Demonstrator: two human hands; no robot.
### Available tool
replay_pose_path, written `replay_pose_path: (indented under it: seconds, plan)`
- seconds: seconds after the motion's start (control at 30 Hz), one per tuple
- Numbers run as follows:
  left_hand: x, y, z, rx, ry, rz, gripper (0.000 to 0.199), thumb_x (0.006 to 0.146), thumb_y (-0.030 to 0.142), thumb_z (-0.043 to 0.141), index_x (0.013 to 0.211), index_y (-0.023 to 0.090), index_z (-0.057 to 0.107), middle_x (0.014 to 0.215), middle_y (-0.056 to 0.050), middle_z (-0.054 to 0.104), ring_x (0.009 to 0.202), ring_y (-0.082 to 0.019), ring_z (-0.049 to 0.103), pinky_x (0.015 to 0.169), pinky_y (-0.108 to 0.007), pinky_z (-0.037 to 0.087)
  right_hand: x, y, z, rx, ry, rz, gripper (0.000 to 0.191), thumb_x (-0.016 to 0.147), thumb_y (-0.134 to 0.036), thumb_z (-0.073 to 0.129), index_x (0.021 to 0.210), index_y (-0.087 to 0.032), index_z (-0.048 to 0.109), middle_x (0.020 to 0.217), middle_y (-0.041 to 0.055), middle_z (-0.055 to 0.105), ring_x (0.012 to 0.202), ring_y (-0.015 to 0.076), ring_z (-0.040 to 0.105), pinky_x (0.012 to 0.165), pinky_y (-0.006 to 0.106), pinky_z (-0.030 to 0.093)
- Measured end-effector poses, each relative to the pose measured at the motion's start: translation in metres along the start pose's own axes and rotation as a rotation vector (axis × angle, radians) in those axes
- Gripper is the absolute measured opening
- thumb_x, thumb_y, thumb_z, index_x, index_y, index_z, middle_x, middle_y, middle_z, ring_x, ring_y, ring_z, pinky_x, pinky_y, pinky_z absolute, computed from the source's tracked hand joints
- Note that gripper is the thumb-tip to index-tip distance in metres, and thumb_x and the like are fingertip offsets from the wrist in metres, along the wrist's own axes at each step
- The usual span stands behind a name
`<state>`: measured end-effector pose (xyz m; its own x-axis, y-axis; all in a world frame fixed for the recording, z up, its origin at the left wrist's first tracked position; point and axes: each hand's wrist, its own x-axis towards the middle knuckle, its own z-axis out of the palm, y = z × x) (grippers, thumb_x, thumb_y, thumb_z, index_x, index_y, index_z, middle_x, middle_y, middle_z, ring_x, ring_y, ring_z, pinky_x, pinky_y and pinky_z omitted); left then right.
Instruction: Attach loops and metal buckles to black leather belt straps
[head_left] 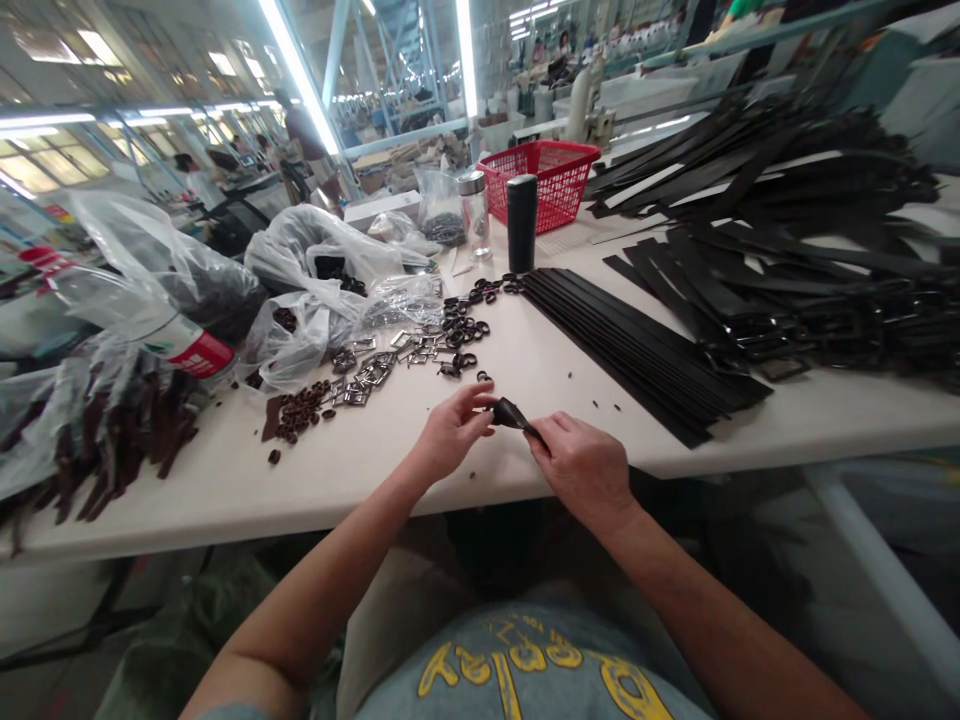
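Strap | right hand holds | left hand at tip | table edge near

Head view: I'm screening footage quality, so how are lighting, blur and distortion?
In the head view, ceiling tubes glare white, the space under the table falls dark, outer edges look stretched and smeared, the held black strap shows little detail.
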<state>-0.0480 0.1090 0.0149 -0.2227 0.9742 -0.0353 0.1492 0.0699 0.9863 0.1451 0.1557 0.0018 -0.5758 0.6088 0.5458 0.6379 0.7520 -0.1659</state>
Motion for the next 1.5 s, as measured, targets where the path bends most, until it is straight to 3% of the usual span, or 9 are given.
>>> replay_pose_path:
  seconds: [0.1, 0.33, 0.5, 0.57, 0.87, 1.07, 1.2, 1.37, 1.5]
  plan:
    - [-0.002, -0.002, 0.005, -0.051, 0.068, -0.040, 0.043, 0.078, 0.024, 0.069, 0.120, 0.015, 0.065, 0.105, -0.009, 0.074, 0.078, -0.013, 0.069, 0.069, -0.025, 0.060, -0.003, -0.003, -0.002, -0.003, -0.021, -0.035, 0.015, 0.090, -0.020, 0.061, 0.077, -0.020, 0.067, 0.070, 0.0011, 0.064, 0.064, 0.0161, 0.055, 0.062, 0.031, 0.029]
    - [-0.011, -0.006, 0.016, 0.180, 0.185, 0.097, 0.038, 0.083, 0.022, 0.061, 0.120, 0.018, 0.069, 0.100, -0.005, 0.076, 0.065, -0.008, 0.064, 0.063, -0.021, 0.058, -0.008, -0.009, -0.005, 0.007, -0.107, -0.035, 0.016, 0.093, -0.023, 0.060, 0.080, -0.019, 0.066, 0.073, 0.0020, 0.066, 0.064, 0.0167, 0.059, 0.063, 0.031, 0.030]
    - [-0.012, -0.006, 0.017, 0.249, 0.189, 0.077, 0.041, 0.082, 0.022, 0.063, 0.122, 0.018, 0.067, 0.100, -0.005, 0.077, 0.063, -0.009, 0.064, 0.062, -0.021, 0.058, -0.008, -0.010, 0.000, -0.036, -0.166, -0.010, 0.033, 0.096, -0.036, 0.059, 0.117, -0.012, 0.066, 0.084, 0.0060, 0.071, 0.065, 0.0182, 0.062, 0.056, 0.031, 0.028]
    - [-0.013, -0.004, 0.018, 0.247, 0.176, 0.060, 0.043, 0.082, 0.022, 0.062, 0.124, 0.018, 0.066, 0.099, -0.005, 0.077, 0.059, -0.008, 0.062, 0.060, -0.021, 0.057, -0.009, -0.010, 0.002, -0.050, -0.180, -0.027, 0.036, 0.097, -0.035, 0.057, 0.123, -0.011, 0.064, 0.085, 0.0067, 0.072, 0.064, 0.0184, 0.063, 0.055, 0.031, 0.028]
    - [-0.016, 0.002, 0.020, 0.253, 0.153, 0.057, 0.045, 0.086, 0.027, 0.061, 0.130, 0.016, 0.063, 0.099, -0.006, 0.078, 0.062, -0.010, 0.065, 0.059, -0.022, 0.058, -0.010, -0.009, 0.002, -0.007, -0.138, -0.075, 0.017, 0.096, -0.019, 0.052, 0.093, -0.018, 0.068, 0.072, 0.0021, 0.067, 0.054, 0.0143, 0.053, 0.055, 0.032, 0.022]
    - [-0.018, 0.002, 0.021, 0.666, 0.180, 0.275, 0.041, 0.091, 0.018, 0.054, 0.130, 0.022, 0.064, 0.106, -0.007, 0.078, 0.086, -0.017, 0.073, 0.087, -0.031, 0.057, -0.010, -0.009, 0.000, 0.002, -0.120, -0.106, 0.017, 0.093, -0.013, 0.052, 0.086, -0.017, 0.066, 0.068, 0.0023, 0.064, 0.053, 0.0141, 0.049, 0.056, 0.033, 0.022]
    - [-0.017, 0.003, 0.021, 0.851, 0.129, 0.342, 0.041, 0.092, 0.018, 0.051, 0.129, 0.023, 0.066, 0.104, -0.008, 0.079, 0.092, -0.022, 0.073, 0.085, -0.031, 0.056, -0.009, -0.010, -0.003, 0.014, -0.142, -0.162, 0.020, 0.091, -0.008, 0.051, 0.083, -0.017, 0.066, 0.067, 0.0026, 0.063, 0.057, 0.0149, 0.052, 0.057, 0.033, 0.025]
    - [-0.022, 0.006, 0.020, 0.903, 0.141, 0.283, 0.041, 0.093, 0.021, 0.052, 0.132, 0.025, 0.064, 0.106, -0.009, 0.079, 0.088, -0.022, 0.073, 0.083, -0.031, 0.055, -0.010, -0.009, -0.003, 0.050, -0.157, -0.095, 0.020, 0.095, -0.014, 0.051, 0.088, -0.018, 0.069, 0.070, 0.0020, 0.066, 0.056, 0.0139, 0.052, 0.057, 0.032, 0.024]
    - [-0.033, 0.009, 0.019, 0.800, 0.130, 0.241, 0.040, 0.091, 0.023, 0.056, 0.130, 0.026, 0.067, 0.108, -0.011, 0.078, 0.090, -0.023, 0.072, 0.086, -0.033, 0.054, -0.010, -0.007, -0.003, 0.120, -0.160, -0.035, 0.021, 0.097, -0.021, 0.051, 0.092, -0.017, 0.071, 0.075, 0.0028, 0.070, 0.059, 0.0133, 0.054, 0.058, 0.031, 0.025]
